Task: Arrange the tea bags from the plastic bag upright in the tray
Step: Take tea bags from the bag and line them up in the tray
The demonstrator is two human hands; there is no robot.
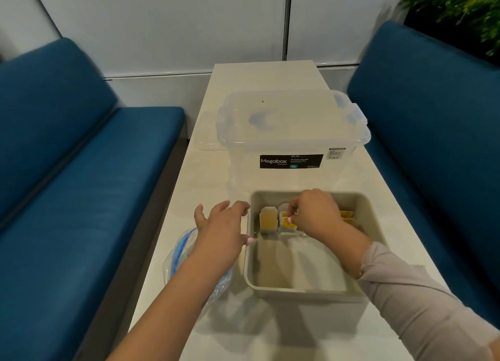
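A beige tray (305,290) sits on the table in front of me. Several yellow-and-white tea bags (268,220) stand upright along its far side. My right hand (313,214) reaches into the tray and pinches the top of one tea bag (286,223) in that row. My left hand (220,228) hovers with spread fingers just left of the tray's left wall, holding nothing. Under my left forearm lies the clear plastic bag (178,255) with a blue zip strip; its contents are hidden.
A clear lidded storage box (292,133) labelled Megabox stands just behind the tray. The white table (213,176) is narrow, with blue benches (81,187) along both sides. A plant (460,11) stands at the far right.
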